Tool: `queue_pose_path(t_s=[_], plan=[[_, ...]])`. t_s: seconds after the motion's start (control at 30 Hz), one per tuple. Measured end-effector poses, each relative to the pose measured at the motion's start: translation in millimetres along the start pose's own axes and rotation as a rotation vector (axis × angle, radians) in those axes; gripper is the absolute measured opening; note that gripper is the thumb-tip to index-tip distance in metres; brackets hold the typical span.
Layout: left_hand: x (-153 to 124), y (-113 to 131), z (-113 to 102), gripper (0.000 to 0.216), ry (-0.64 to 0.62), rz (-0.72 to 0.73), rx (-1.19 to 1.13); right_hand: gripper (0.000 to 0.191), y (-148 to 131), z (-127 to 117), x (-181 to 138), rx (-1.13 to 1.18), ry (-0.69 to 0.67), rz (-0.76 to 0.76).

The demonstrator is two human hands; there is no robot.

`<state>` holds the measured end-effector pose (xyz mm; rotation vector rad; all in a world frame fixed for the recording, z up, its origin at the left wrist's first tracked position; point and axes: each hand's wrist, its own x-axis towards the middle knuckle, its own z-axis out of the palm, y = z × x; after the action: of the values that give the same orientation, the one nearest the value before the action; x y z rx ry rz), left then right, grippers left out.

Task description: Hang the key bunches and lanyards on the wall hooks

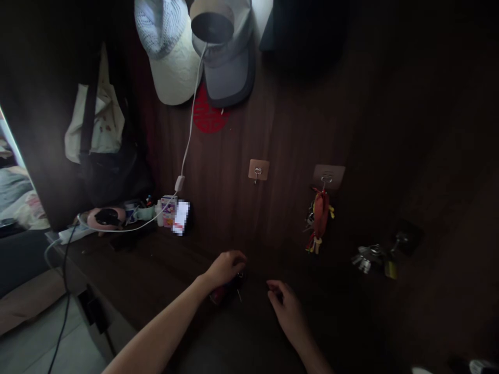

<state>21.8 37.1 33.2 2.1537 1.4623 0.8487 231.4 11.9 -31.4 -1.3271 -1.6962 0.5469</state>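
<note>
Keys on a red fob [223, 294] lie on the dark wooden surface [117, 259] under the left hand [225, 269], fingers [238, 258] curled over them, grip unclear. Right hand [284, 307] sits just beside, fingers [273, 287] loosely apart. Light, stiff, slippery metal; the fob looks the surest hold.

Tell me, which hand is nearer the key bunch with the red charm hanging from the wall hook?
Right. The right hand is below and to the left of the key bunch in this view; the left hand is farther away, also below and to the left.
</note>
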Motion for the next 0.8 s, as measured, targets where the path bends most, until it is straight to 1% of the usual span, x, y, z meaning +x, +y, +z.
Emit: queue_pose_path(t_s=[0.1, 0.17, 0.23, 0.3, 0.4, 0.53, 0.6, 0.63, 0.67, 0.73, 0.8], plan=[[-9.7, -8.0, 14.5, 0.031, -0.045, 0.062, 0.120, 0.023, -0.2, 0.1, 0.8, 0.001, -0.005, 0.015], [-18.2, -11.0, 22.2, 0.035, -0.055, 0.073, 0.221, 0.022, -1.0, 0.0, 1.2, 0.008, -0.001, 0.018], [-26.5, -10.1, 25.2, 0.040, -0.081, 0.069, 0.301, 0.022, -1.9, -0.2, 1.2, 0.018, 0.006, 0.023], [-32.8, -6.1, 23.2, 0.046, -0.137, 0.046, 0.348, 0.022, -2.8, -0.4, 1.1, 0.029, 0.015, 0.023], [-36.8, 0.4, 13.9, 0.061, -0.230, -0.013, 0.382, 0.022, -4.0, -0.8, 0.8, 0.052, 0.024, 0.017], [-32.9, 5.4, -1.7, 0.086, -0.375, -0.097, 0.419, 0.022, -5.1, -1.0, 0.1, 0.062, 0.040, 0.033], [-27.8, 9.4, -7.7, 0.097, -0.408, -0.116, 0.435, 0.021, -4.7, -0.3, -0.1, 0.078, 0.045, 0.038], [-24.4, 12.7, -9.7, 0.099, -0.389, -0.113, 0.431, 0.021, -4.2, 0.2, -0.1, 0.093, 0.048, 0.037], [-20.2, 17.1, -10.8, 0.097, -0.343, -0.095, 0.413, 0.021, -3.6, 0.8, 0.0, 0.110, 0.053, 0.037], [-9.7, 28.7, -10.3, 0.082, -0.203, -0.020, 0.325, 0.022, -2.3, 1.8, 0.3, 0.150, 0.070, 0.043], [4.1, 43.6, -6.3, 0.069, -0.092, 0.091, 0.164, 0.024, -1.4, 1.9, 0.7, 0.198, 0.112, 0.063]])
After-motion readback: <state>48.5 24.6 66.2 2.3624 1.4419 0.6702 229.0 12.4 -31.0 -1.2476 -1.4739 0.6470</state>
